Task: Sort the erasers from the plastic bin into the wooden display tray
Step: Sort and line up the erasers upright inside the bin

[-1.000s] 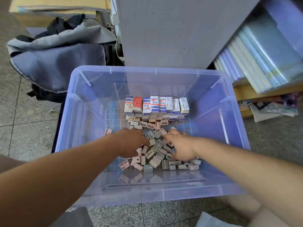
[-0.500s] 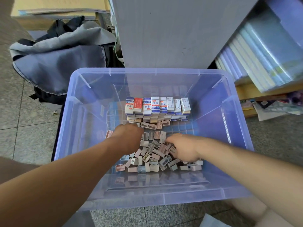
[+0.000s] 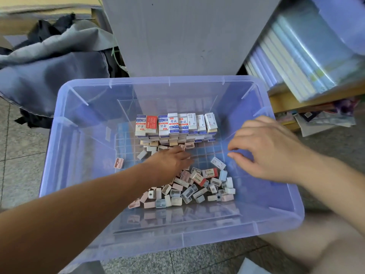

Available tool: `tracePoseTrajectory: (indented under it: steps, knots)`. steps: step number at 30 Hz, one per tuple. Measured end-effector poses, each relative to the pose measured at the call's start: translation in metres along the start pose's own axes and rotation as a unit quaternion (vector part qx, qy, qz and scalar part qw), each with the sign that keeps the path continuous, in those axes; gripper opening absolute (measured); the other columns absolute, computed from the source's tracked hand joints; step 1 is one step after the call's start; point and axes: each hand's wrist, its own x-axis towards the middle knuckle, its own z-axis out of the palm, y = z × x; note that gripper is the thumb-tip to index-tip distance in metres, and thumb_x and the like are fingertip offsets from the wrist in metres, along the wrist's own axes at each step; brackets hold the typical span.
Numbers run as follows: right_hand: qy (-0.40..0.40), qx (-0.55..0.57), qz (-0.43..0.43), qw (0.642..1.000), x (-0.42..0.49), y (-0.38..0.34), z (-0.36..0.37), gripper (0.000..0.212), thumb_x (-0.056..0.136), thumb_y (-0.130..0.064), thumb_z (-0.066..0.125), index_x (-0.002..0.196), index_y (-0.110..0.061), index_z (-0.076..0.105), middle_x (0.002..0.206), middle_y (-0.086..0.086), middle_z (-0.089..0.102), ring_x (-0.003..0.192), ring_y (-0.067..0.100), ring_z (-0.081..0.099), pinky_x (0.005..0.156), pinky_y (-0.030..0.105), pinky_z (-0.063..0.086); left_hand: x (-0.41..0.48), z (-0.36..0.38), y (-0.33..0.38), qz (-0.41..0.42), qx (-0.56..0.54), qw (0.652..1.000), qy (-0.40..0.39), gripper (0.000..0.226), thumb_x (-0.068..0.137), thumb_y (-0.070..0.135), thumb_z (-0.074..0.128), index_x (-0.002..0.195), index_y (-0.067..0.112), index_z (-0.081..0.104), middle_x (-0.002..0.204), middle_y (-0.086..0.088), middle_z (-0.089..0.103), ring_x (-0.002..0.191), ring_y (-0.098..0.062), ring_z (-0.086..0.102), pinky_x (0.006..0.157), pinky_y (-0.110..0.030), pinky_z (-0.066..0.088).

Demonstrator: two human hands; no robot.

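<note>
A clear bluish bin sits on a tiled floor, and all the erasers in view are inside it. A neat row of sleeved erasers stands stacked at the middle of the far side, blue-and-white wrappers with one red among them. A loose pile of small pink, white and grey pieces lies nearer the front, with a few red-sleeved ones on top, and one pink piece lies apart by the left wall. The left hand reaches deep into the bin, palm down, between the row and the pile, its fingers stretched forward over loose pieces; its underside is hidden, so I cannot tell whether it grips anything. The right hand hovers above the bin's right side, clear of the erasers, fingers loosely curled and holding nothing. Behind the bin stands a grey panel. A grey cloth is heaped to the left, and books lean on a shelf to the right.
</note>
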Motion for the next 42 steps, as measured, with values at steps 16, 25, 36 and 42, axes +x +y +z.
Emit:
tracePoseTrajectory:
  steps: [16,25,36,42]
  knots:
    - [0.038,0.067,0.008,0.997,-0.001,-0.002,0.004,0.030,0.090,-0.047,0.051,0.080,-0.026,0.070,0.072,-0.016,0.064,0.071,0.016,0.062,0.075,0.041,0.050,-0.001,-0.007,-0.006,-0.190,-0.269,0.944,-0.029,0.017,0.091,0.038,0.074,0.097,0.023,0.070,0.096,0.006,0.068,0.089,-0.015,0.065,0.078,-0.032,0.055]
    - [0.151,0.059,0.031,0.986,-0.005,0.003,0.012,0.021,0.090,-0.028,0.059,0.075,-0.018,0.069,0.069,-0.008,0.063,0.076,0.023,0.057,0.085,0.032,0.034,-0.007,0.003,0.011,-0.089,-0.252,0.957,-0.114,0.026,0.087,0.030,0.078,0.112,0.027,0.070,0.103,0.013,0.069,0.094,-0.009,0.062,0.078,-0.024,0.046]
    - [0.120,0.061,0.032,0.990,0.000,0.004,0.012,0.026,0.090,-0.039,0.055,0.077,-0.022,0.070,0.072,-0.013,0.063,0.079,0.017,0.056,0.087,0.030,0.029,-0.005,0.006,0.013,-0.079,-0.199,0.958,-0.191,0.038,0.085,0.021,0.076,0.120,0.026,0.062,0.115,0.005,0.064,0.096,-0.015,0.058,0.074,-0.028,0.043]
    - [0.119,0.061,0.030,0.991,0.000,0.003,0.010,0.026,0.090,-0.038,0.055,0.077,-0.022,0.070,0.071,-0.014,0.063,0.079,0.018,0.056,0.087,0.031,0.031,-0.004,-0.004,0.009,-0.092,-0.314,0.937,-0.121,0.012,0.094,0.020,0.062,0.104,0.027,0.062,0.098,0.002,0.065,0.086,-0.019,0.066,0.068,-0.030,0.053]
